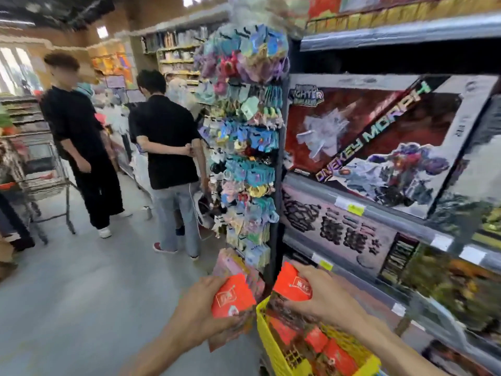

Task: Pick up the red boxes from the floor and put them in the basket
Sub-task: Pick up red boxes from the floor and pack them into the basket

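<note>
My left hand (200,310) grips a red box (233,294) with a white label, held just left of the yellow basket (273,346). My right hand (322,294) grips a second red box (291,286) above the basket's near end. Inside the basket lie several more red boxes (336,354). The basket stands low at the bottom centre, beside the shelving. The picture is smeared and broken, so the fingers' exact hold is unclear.
A rack of hanging toys (244,147) stands right in front. Shelves with large toy boxes (374,142) fill the right side. Two persons in black tops (81,142) (168,147) stand on the grey floor at left, near a wire cart (46,175).
</note>
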{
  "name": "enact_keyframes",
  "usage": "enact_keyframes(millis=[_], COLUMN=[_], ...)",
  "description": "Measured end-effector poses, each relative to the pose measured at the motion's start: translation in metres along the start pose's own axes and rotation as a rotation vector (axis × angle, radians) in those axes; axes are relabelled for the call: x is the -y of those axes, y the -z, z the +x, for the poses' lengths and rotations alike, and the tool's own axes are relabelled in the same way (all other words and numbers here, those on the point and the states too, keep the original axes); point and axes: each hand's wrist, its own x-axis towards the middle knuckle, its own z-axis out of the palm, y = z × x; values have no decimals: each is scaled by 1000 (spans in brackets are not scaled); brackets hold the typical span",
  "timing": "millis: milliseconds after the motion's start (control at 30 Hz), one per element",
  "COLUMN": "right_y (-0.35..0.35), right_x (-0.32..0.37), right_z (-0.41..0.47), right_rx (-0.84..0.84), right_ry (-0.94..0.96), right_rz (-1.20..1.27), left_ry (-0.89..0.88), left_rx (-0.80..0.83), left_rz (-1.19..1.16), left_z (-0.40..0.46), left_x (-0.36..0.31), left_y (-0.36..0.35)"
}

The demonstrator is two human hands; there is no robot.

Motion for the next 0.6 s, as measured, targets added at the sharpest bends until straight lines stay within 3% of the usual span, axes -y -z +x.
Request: enact_keyframes(millis=[300,600], right_y=[5,-30], right_x=[-76,-106], right_z=[28,-2], right_rx=[-166,-332], right_ry=[-413,-939], right_rz=[-47,9], left_ry=[-371,-806], left_rx=[282,642], left_rz=[2,102], left_z=[186,303], left_x=[9,-14], left_y=[-71,-208])
